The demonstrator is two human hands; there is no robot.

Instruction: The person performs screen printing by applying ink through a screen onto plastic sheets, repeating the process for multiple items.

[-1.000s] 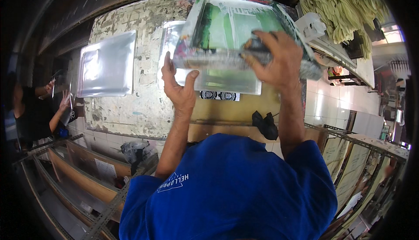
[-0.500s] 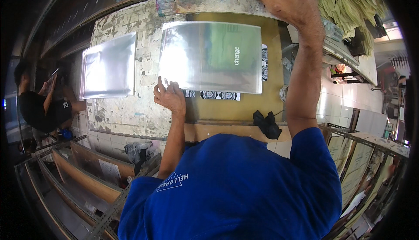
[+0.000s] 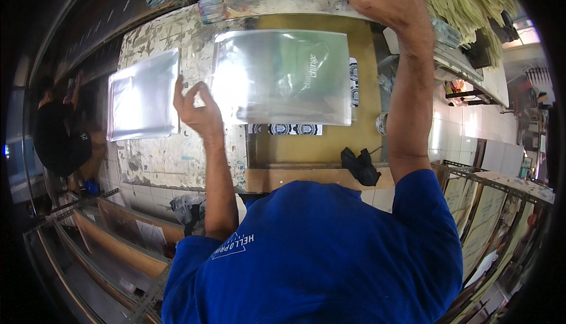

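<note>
My left hand [image 3: 200,115] hovers between two lots of clear plastic, its index finger stretched out and the thumb curved away from it. Nothing shows in it. Its fingertips come close to the right edge of a clear plastic stack [image 3: 144,100] on the left. To the right, a clear plastic sheet or bag [image 3: 283,76] with white lettering lies over a yellowish board [image 3: 362,147]; black-and-white patterned prints [image 3: 289,129] peek out below it. At the top, my right hand [image 3: 392,3] grips the end of a paint-stained wooden bar [image 3: 277,1]; its fingers run out of view, thumb spread over the bar.
A black cloth bundle [image 3: 361,167] lies on the board's near edge. The worktable [image 3: 153,162] is pale and paint-flaked. Slatted racks [image 3: 118,238] flank me on both sides. Pale yellow strips [image 3: 466,6] pile up at top right. Another person [image 3: 62,129] sits at far left.
My left hand has left the lower left corner of the right-hand plastic and moved left toward the other stack. The right hand and bar have shifted slightly left. The other person has changed posture.
</note>
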